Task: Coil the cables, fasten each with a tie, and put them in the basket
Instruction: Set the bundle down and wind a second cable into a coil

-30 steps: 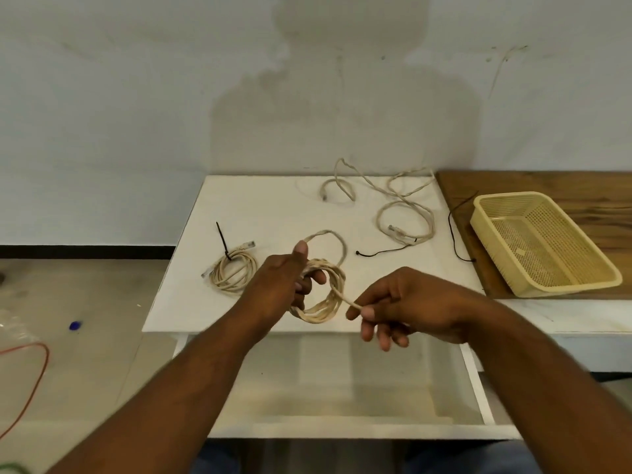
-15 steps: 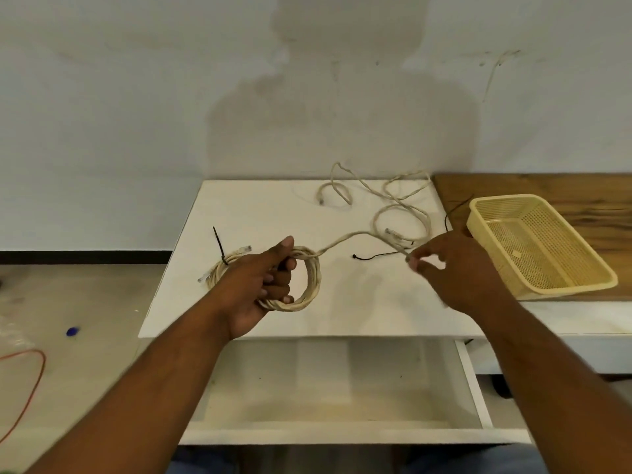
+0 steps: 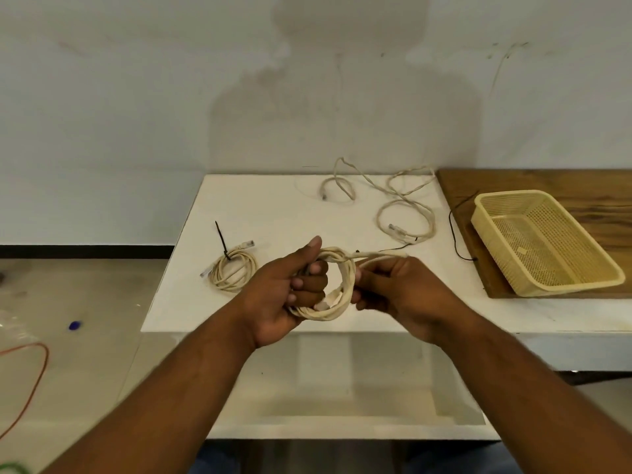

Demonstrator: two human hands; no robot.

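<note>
Above the white table's (image 3: 260, 213) near edge, left hand (image 3: 284, 295) closed around the beige cable coil (image 3: 337, 292), right hand (image 3: 403, 292) pinching its loose strand just beside; tied coil (image 3: 234, 270) left of them, loose cable (image 3: 403, 206) behind, basket (image 3: 543, 241) well right.
</note>
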